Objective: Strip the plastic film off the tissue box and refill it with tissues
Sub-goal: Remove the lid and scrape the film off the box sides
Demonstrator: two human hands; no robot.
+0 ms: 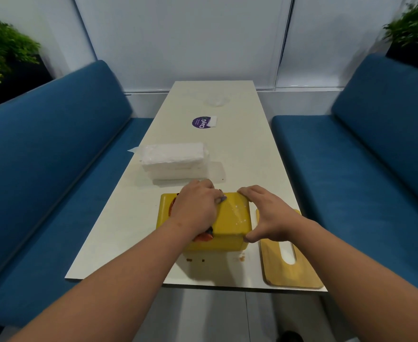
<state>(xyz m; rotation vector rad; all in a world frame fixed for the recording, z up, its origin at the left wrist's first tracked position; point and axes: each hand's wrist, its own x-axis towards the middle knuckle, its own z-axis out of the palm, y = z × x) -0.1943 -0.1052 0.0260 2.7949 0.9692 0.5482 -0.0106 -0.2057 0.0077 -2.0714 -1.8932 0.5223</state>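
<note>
Table: long, narrow, white top, set between 2 blue benches.

On it, near end to far end:
- 1 yellow box, near the front edge, centre.
- 1 wooden lid with an oval slot, flat, just right of the box, at the front right corner.
- A few small brown crumbs in front of the box.
- 1 pack of white tissues in clear film, behind the box, toward the left edge.
- 1 round purple sticker, mid-table.
- 1 small white strip overlapping the sticker's right side.
- 1 crumpled piece of clear film, far end.
</note>
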